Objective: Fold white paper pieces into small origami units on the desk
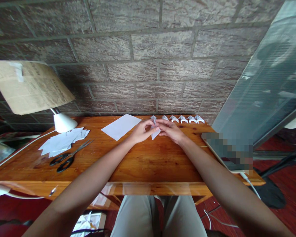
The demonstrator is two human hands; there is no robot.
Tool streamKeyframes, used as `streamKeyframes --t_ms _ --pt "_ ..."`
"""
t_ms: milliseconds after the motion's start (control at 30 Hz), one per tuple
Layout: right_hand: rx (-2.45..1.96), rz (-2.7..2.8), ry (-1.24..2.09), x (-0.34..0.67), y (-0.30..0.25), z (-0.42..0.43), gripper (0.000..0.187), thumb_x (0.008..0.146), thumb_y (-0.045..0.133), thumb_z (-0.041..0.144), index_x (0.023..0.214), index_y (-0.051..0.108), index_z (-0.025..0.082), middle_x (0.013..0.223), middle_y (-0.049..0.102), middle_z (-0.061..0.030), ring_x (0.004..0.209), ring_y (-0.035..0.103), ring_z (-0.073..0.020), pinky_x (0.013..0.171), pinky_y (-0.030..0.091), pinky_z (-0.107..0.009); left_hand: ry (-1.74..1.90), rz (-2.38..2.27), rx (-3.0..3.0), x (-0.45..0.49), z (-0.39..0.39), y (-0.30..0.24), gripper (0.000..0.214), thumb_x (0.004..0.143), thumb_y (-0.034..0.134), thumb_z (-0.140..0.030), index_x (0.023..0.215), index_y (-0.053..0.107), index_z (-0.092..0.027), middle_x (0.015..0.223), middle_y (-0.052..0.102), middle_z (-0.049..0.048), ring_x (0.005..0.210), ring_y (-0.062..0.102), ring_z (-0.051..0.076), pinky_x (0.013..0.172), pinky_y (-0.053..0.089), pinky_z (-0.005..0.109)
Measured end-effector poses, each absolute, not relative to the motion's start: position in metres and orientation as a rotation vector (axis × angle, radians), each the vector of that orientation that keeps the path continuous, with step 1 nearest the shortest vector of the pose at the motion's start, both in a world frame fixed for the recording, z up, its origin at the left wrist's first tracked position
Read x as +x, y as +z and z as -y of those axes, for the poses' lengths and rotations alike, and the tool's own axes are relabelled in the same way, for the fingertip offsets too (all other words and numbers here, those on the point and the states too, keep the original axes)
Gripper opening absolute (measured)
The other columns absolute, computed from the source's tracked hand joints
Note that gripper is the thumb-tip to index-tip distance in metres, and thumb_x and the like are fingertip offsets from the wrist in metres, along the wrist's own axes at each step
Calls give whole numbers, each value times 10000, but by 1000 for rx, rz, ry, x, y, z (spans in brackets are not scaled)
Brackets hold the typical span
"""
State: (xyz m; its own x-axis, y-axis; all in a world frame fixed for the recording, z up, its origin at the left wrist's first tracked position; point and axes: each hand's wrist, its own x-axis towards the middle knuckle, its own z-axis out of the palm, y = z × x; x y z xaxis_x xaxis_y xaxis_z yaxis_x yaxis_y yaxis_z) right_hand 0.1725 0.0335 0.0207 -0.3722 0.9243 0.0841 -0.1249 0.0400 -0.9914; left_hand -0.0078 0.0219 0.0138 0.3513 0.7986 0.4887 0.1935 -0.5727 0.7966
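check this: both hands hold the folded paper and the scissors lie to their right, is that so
The side is wrong: the head view shows the scissors to their left. The left hand and right hand do hold the folded paper.

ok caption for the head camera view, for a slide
Left hand and right hand hold a folded paper over a wooden table, a row of paper shapes behind.

I see bare worktop (158,168) between the forearms (96,179), passable from the front. Deeper in, the left hand (141,131) and right hand (172,131) block the way; scissors (74,152) crowd the left, a tablet (225,151) the right, and the brick wall (145,70) closes the back.
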Motion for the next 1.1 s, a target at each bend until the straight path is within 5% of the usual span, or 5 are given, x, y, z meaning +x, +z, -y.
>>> streamKeyframes --t_ms 167,400,667,867,1100 --pt "-855 1410 1506 171 21 -34 384 670 798 377 1010 688 236 963 698 -7 732 631 -98 671 546 -237 1200 -791 1975 -7 -18 16 326 732 747 -365 923 575 -165 1009 653 73 995 621 192 947 454 345" --pt "-834 1404 1508 172 24 -33 377 646 811 365 981 694 235 890 709 0 713 633 -98 651 517 -220 1181 -743 1844 -7 -20 15 223 786 663 -282 940 537 -181 1001 637 51 946 630 170 894 478 327" --pt "-843 1372 1422 173 25 -35 300 613 779 306 893 731 212 788 712 8 682 610 -123 671 490 -260 1275 -764 1764 -9 -29 11 506 758 569 -169 1256 486 -196 1327 572 120 1198 556 212 1024 397 357" --pt "-917 1362 1251 178 26 -41 254 643 710 311 857 743 178 817 725 -18 661 584 -123 623 453 -243 1197 -1006 1823 -20 -31 22 309 784 558 -245 1051 683 -155 1115 700 79 1041 619 233 948 438 356" --pt "-997 1314 1180 178 23 -43 497 587 795 314 1045 657 179 812 694 -7 629 567 -114 589 446 -240 1216 -1075 1663 -22 -31 21 352 665 741 -324 973 728 -153 1041 727 78 975 640 245 921 449 374"
